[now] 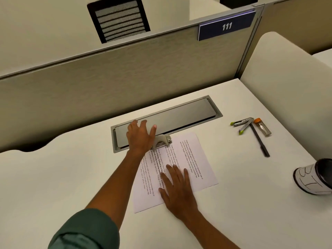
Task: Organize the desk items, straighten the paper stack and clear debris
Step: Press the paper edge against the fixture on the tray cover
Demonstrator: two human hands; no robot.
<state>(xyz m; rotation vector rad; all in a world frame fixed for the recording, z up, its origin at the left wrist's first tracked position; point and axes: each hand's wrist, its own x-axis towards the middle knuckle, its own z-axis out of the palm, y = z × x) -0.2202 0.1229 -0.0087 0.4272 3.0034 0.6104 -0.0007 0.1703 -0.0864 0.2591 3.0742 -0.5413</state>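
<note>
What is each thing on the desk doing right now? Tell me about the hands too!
Paper stack: flat, sheets fanned unevenly.
Stapler: swung open.
Pen: lying flat.
Small tube: lying down, orange cap on.
Cup: tipped on its side.
Left hand: open, beside a metal clip.
Right hand: flat on paper.

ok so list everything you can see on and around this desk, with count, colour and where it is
paper sheets: a few overlapping, white with black print, desk centre
metal clip: one, silver, at the papers' far edge
cable hatch: one, grey, set into the desk behind the papers
stapler: one, silver with green tips, swung open, far right
pen: one, black, beside the stapler
small tube: one, clear with orange cap, right of the pen
cup: one, white with black lines, right edge
number sign: one, blue, reads 111, on the divider
vent: one, black, upper left
left hand: resting on the hatch by the clip
right hand: flat on the papers
</note>
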